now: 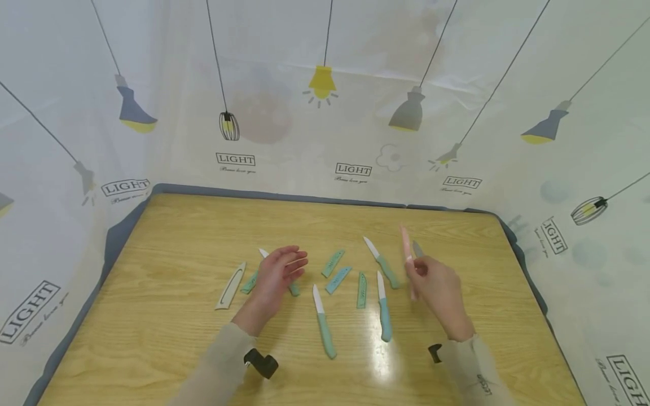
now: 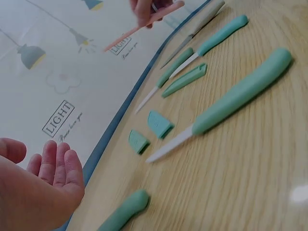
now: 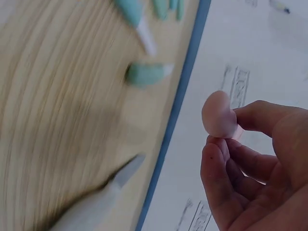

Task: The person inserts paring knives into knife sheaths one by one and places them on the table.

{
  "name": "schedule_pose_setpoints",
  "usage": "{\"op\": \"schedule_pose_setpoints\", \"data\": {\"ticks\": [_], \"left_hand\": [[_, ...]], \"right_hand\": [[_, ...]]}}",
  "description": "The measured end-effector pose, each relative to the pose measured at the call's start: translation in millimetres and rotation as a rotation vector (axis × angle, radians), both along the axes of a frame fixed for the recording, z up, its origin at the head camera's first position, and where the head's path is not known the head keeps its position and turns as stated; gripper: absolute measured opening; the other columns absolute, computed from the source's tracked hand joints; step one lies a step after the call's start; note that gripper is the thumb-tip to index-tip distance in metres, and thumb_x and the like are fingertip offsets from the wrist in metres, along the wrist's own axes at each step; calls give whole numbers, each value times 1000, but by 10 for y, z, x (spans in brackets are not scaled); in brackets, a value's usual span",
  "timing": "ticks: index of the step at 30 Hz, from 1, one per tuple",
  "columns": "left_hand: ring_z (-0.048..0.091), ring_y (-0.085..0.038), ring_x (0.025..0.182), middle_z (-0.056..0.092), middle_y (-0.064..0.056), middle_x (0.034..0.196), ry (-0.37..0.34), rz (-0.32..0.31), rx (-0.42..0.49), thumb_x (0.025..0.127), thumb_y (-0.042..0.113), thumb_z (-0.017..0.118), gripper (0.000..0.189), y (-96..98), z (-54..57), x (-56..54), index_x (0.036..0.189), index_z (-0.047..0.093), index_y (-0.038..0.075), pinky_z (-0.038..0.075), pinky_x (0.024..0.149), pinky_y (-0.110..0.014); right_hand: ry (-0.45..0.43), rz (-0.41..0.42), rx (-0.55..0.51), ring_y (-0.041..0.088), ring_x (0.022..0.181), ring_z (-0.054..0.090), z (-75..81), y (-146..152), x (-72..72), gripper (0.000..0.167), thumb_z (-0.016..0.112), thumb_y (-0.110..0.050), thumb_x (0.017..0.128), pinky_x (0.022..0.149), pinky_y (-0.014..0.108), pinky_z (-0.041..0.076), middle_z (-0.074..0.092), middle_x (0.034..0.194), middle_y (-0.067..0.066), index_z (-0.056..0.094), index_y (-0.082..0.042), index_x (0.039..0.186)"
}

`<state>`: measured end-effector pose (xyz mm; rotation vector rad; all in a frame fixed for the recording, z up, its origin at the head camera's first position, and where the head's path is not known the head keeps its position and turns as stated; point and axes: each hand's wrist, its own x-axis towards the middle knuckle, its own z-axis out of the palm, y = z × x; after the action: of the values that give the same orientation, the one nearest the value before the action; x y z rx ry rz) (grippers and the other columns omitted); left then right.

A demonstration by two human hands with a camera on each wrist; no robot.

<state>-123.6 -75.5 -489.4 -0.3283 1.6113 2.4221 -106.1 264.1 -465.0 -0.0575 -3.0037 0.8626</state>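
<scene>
My right hand (image 1: 438, 287) pinches a pink knife (image 1: 407, 248) between thumb and fingers, lifted off the table. Its rounded handle end (image 3: 217, 114) faces the right wrist camera. Partly hidden under that hand in the head view, a knife with a grey blade (image 1: 417, 248) lies on the wood; its pale handle (image 3: 89, 211) shows in the right wrist view. My left hand (image 1: 276, 279) hovers with fingers loosely extended and holds nothing. Beneath it lies a green-handled knife (image 1: 294, 290), largely covered, beside a green blade sheath (image 1: 249, 283).
On the wooden table (image 1: 167, 316) lie a white sheath (image 1: 231, 286), a green knife (image 1: 325, 332), another green knife (image 1: 388, 272), a blue knife (image 1: 385, 318), green sheaths (image 1: 361, 290) and a blue sheath (image 1: 338, 279). A printed curtain (image 1: 284, 113) surrounds the far and side edges.
</scene>
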Motion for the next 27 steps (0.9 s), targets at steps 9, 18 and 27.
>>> {"op": "schedule_pose_setpoints", "data": {"ticks": [9, 18, 27], "left_hand": [[61, -36, 125, 66, -17, 127, -5, 39, -41, 109, 11, 46, 36, -239, 17, -2, 138, 47, -8, 50, 109, -46], [63, -31, 122, 64, -18, 130, -20, 53, -51, 109, 11, 45, 39, -401, -9, 0, 144, 44, -7, 54, 104, -38], [63, -31, 121, 62, -21, 133, -36, 67, -42, 110, 10, 44, 38, -428, -6, 23, 144, 43, -8, 51, 108, -43]], "right_hand": [[-95, -45, 100, 32, 85, 71, -114, 633, -188, 49, 51, -36, 108, 76, 51, 57, 75, 103, 20, 69, 7, 122], [-224, -62, 140, 22, 63, 63, -226, 886, -323, 49, 49, -32, 108, 57, 41, 52, 71, 74, 8, 69, 12, 117], [-255, -38, 203, 21, 56, 56, -351, 982, -391, 43, 47, -28, 109, 50, 34, 44, 63, 65, 4, 71, 7, 102]]}}
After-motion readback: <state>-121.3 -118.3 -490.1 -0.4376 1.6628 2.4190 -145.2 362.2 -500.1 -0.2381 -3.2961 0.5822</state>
